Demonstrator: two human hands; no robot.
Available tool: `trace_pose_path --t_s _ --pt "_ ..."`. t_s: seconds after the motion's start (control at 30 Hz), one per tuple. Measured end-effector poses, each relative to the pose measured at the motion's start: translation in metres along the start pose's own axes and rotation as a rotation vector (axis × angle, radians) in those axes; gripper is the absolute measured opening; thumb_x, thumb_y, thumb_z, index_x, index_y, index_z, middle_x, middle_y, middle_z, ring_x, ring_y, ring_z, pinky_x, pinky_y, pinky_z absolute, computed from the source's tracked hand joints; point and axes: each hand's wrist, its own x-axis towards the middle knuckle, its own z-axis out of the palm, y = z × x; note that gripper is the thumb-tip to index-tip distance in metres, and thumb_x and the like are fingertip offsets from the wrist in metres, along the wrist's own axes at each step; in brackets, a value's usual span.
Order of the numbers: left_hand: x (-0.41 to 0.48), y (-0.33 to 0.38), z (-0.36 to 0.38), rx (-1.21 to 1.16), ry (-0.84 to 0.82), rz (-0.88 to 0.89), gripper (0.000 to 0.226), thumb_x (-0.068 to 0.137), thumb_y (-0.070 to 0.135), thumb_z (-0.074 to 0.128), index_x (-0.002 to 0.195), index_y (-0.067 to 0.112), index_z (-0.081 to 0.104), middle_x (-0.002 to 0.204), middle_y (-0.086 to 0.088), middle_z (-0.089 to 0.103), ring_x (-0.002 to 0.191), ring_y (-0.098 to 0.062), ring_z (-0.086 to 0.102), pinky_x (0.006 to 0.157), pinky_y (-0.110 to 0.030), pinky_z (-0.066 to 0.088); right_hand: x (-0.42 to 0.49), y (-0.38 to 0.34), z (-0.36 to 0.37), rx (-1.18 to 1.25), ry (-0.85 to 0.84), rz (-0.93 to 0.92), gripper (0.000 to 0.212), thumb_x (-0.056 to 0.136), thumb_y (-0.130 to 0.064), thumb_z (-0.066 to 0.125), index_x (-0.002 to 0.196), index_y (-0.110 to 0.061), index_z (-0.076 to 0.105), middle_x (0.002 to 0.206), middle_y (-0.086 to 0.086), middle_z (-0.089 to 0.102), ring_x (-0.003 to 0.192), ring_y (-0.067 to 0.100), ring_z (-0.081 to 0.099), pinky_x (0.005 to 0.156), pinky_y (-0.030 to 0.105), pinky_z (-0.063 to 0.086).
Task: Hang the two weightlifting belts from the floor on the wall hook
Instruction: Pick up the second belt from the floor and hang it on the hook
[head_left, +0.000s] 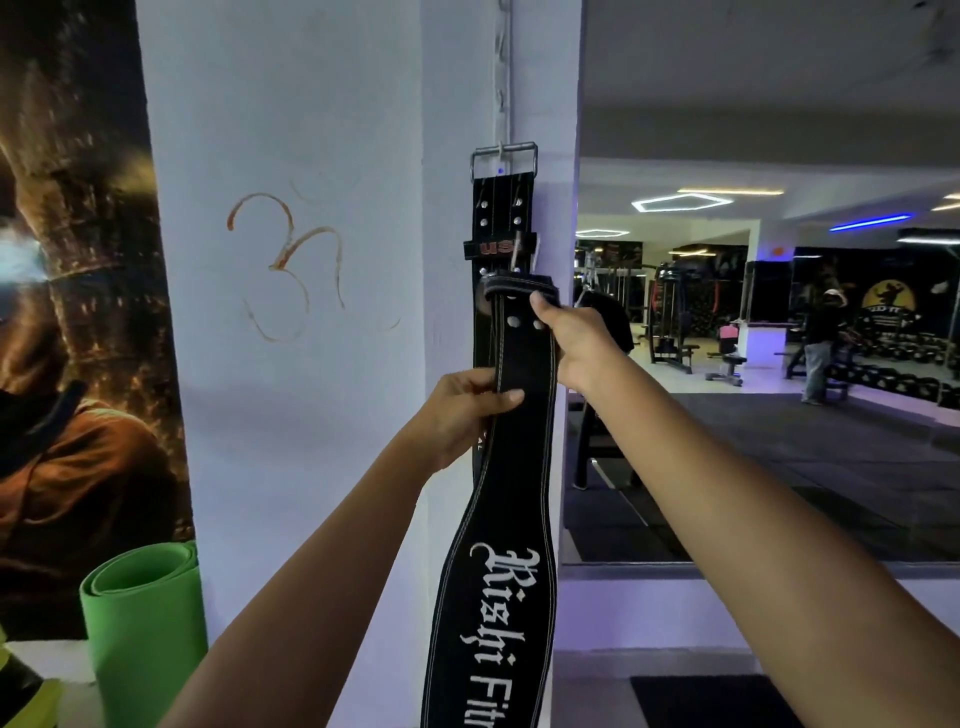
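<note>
Head: belt (519, 374) between both hands (571, 338)

both arms raised, left hand (462, 410) and right hand (576, 343) gripping.

Location: commercial gym. Evidence: weight machines (670, 322), flat bench (727, 366), dumbbell rack (898, 358), rolled green exercise mat (145, 623).

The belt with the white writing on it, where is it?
In the head view, the belt with white writing hangs mid-frame against the white pillar, over the hooked belt, held by the left hand and right hand.
</note>
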Motion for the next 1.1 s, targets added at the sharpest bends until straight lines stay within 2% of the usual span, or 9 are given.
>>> trace_pose_path --t_s 0.1,0.17,0.3,0.4,0.5,0.6,0.83,1.0,1.1 --pt "-0.002 0.000 0.000 0.008 0.019 -0.022 0.022 0.084 -0.009 0.055 0.095 0.007 0.065 0.079 0.001 0.073 0.077 -0.014 0.069 0.064 -0.023 0.056 0.001 0.002 0.003 0.062 0.020 -0.062 0.019 0.086 -0.008 0.061 0.104 -0.006 0.058 0.078 0.003 0.056 0.062 0.015 0.048 0.062 0.032 0.050" --pt "0.004 0.008 0.003 -0.092 0.157 -0.024 0.024 0.086 -0.002 0.056 0.105 0.012 0.052 0.087 -0.002 0.065 0.080 -0.017 0.061 0.067 -0.030 0.054 -0.002 0.009 0.004 0.092 0.031 -0.084 0.039 0.085 -0.006 0.061 0.122 -0.012 0.049 0.083 0.002 0.059 0.065 0.015 0.049 0.068 0.035 0.050" --pt "0.029 0.033 0.006 -0.145 0.318 -0.017 0.042 0.093 0.030 0.052 0.130 0.022 0.034 0.103 -0.003 0.058 0.090 -0.022 0.057 0.081 -0.040 0.050 -0.009 0.024 0.003 0.045 -0.015 -0.109 0.051 0.085 -0.007 0.062 0.128 -0.023 0.041 0.092 0.004 0.063 0.084 0.021 0.059 0.087 0.046 0.052" --pt "0.045 0.037 0.015 -0.112 0.320 0.006 0.043 0.095 0.036 0.046 0.130 0.013 0.040 0.107 -0.008 0.063 0.086 -0.019 0.066 0.069 -0.032 0.057 -0.003 0.026 -0.002 0.042 -0.083 -0.131 0.058 0.085 -0.006 0.061 0.133 -0.028 0.036 0.085 0.000 0.063 0.086 0.023 0.061 0.086 0.045 0.052" --pt "0.058 0.034 0.023 -0.127 0.428 0.043 0.030 0.094 0.031 0.046 0.119 0.016 0.046 0.092 -0.004 0.063 0.076 -0.017 0.063 0.061 -0.028 0.054 0.007 0.022 -0.011 0.089 -0.169 -0.118 0.053 0.087 -0.004 0.058 0.129 -0.029 0.038 0.095 0.005 0.065 0.083 0.022 0.063 0.077 0.040 0.053" --pt "0.077 0.030 0.029 -0.111 0.485 0.125 0.012 0.094 0.026 0.042 0.100 0.022 0.051 0.088 -0.004 0.060 0.074 -0.019 0.059 0.059 -0.028 0.051 0.021 0.016 -0.016 0.064 -0.171 -0.121 0.042 0.090 -0.019 0.056 0.129 -0.025 0.041 0.097 0.000 0.064 0.089 0.022 0.062 0.086 0.043 0.051" --pt "0.139 0.043 0.033 -0.011 0.566 0.338 0.028 0.098 0.030 0.039 0.076 0.020 0.053 0.077 -0.002 0.058 0.069 -0.016 0.056 0.066 -0.030 0.051 0.082 -0.017 -0.007 -0.107 -0.001 -0.260 0.030 0.090 -0.047 0.045 0.096 -0.023 0.060 0.115 0.010 0.065 0.104 0.028 0.062 0.093 0.044 0.051" --pt "0.194 0.071 0.014 0.101 0.649 0.477 0.030 0.097 0.025 0.040 0.071 0.020 0.053 0.071 0.001 0.056 0.065 -0.015 0.052 0.071 -0.033 0.048 0.137 -0.048 0.016 -0.015 0.038 -0.339 0.029 0.093 -0.039 0.046 0.072 -0.022 0.058 0.089 0.008 0.064 0.081 0.025 0.059 0.064 0.032 0.049" --pt "0.228 0.092 0.001 0.101 0.667 0.520 0.029 0.097 0.026 0.041 0.071 0.019 0.051 0.069 0.001 0.055 0.064 -0.014 0.051 0.071 -0.033 0.047 0.174 -0.066 0.033 -0.018 0.064 -0.394 0.026 0.090 -0.039 0.051 0.071 -0.023 0.060 0.101 0.012 0.068 0.094 0.032 0.064 0.079 0.042 0.055"
